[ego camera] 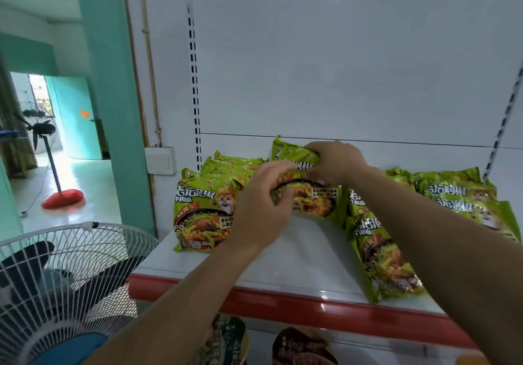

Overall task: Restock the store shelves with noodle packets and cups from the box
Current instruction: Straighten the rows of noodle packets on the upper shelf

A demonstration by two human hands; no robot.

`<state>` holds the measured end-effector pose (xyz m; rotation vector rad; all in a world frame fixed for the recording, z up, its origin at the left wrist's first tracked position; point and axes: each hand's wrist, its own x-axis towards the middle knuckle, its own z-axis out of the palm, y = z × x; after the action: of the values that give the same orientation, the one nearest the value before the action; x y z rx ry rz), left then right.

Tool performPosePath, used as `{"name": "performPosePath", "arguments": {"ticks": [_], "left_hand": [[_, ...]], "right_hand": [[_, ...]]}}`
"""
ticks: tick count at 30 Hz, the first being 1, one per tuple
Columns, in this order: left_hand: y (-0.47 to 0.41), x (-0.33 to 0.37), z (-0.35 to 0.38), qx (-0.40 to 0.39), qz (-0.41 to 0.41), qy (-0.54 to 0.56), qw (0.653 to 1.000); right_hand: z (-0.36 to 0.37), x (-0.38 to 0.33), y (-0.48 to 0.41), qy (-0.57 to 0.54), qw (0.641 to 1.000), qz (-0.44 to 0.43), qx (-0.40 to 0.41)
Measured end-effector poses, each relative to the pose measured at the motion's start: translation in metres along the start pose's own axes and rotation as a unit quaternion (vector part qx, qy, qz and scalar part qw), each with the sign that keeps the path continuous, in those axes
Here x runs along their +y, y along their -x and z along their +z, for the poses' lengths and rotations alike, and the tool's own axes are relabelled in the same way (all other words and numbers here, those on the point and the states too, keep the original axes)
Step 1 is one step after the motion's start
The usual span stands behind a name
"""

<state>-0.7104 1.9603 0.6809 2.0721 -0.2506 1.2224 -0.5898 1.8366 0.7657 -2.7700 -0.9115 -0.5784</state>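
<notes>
Green noodle packets lie on the white shelf (300, 254) with a red front strip. Both hands hold one packet (319, 200) in the middle, tilted up against the back wall. My right hand (336, 161) grips its top edge. My left hand (263, 206) has its fingers curled round its left side. A stack of packets (203, 209) stands to the left, and more packets (385, 254) lie to the right, with a further pile (464, 195) at the far right. The box is not in view.
Noodle cups (226, 342) sit on the shelf below, beside another dark-lidded cup (302, 347). A white fan cage (65, 274) stands close at the lower left. A teal pillar (113, 96) and a wall switch (160, 160) flank the shelf's left side.
</notes>
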Motion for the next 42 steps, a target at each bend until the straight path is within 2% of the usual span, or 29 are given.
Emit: {"name": "performPosePath", "arguments": {"ticks": [6, 9, 11, 13, 21, 24, 28, 33, 37, 42], "left_hand": [[-0.017, 0.012, -0.028, 0.078, 0.039, 0.042, 0.995], [-0.035, 0.015, -0.052, 0.107, -0.038, 0.099, 0.989], [-0.046, 0.015, -0.069, 0.124, -0.133, 0.146, 0.972], [-0.05, 0.014, -0.082, 0.129, -0.181, 0.173, 0.959], [-0.028, 0.005, -0.137, -0.003, -0.233, 0.254, 0.939], [-0.011, 0.006, -0.149, -0.013, -0.24, 0.263, 0.934], [0.015, -0.003, -0.16, 0.018, -0.253, 0.3, 0.92], [0.044, -0.029, -0.165, -0.059, -0.255, 0.272, 0.926], [0.057, -0.053, -0.165, -0.128, -0.266, 0.177, 0.939], [0.064, -0.07, -0.155, -0.111, -0.211, 0.001, 0.971]], "right_hand": [[-0.047, -0.013, 0.019, -0.059, 0.991, 0.042, 0.111], [-0.074, -0.026, 0.03, -0.106, 0.983, 0.048, 0.141], [-0.088, -0.037, 0.039, -0.127, 0.982, 0.041, 0.137], [-0.097, -0.049, 0.047, -0.136, 0.982, 0.026, 0.132], [-0.099, -0.104, 0.078, -0.133, 0.987, -0.033, 0.078], [-0.093, -0.123, 0.087, -0.142, 0.987, -0.053, 0.048], [-0.081, -0.146, 0.089, -0.133, 0.989, -0.063, 0.016], [-0.046, -0.168, 0.084, -0.056, 0.995, -0.074, -0.032], [-0.017, -0.177, 0.078, -0.015, 0.997, -0.067, -0.046], [0.013, -0.165, 0.073, 0.005, 0.997, -0.08, -0.003]]}}
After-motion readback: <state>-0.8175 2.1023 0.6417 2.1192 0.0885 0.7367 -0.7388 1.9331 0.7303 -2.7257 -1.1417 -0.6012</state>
